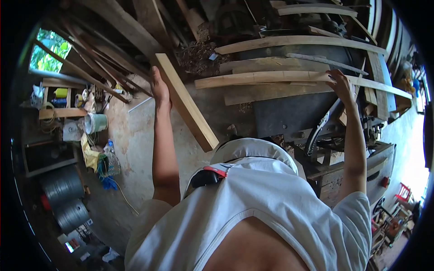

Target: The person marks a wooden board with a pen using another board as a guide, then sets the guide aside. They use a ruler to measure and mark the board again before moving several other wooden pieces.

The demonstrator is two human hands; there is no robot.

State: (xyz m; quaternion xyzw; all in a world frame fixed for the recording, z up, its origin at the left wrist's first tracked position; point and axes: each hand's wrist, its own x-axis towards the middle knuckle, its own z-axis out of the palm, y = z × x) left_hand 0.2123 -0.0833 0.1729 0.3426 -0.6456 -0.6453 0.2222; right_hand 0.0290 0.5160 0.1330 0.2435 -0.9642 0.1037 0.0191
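Note:
My left hand [161,89] grips a short, thick wooden block [186,104] by its left side. The block slants from upper left to lower right, its pale narrow face turned up. On the right, my right hand [342,86] has its fingers bent over the upper edge of a long pale plank [266,77], and something small and dark shows between the fingertips. That plank lies across other boards on a dark machine table [285,113]. Another long board [298,42] lies beyond it.
Dark timber [122,22] leans at the upper left. A bucket [96,123], a plastic bottle [112,158] and metal drums [63,187] stand at the left. A curved metal machine part [316,133] is below my right hand. Wood shavings [199,58] lie behind the block.

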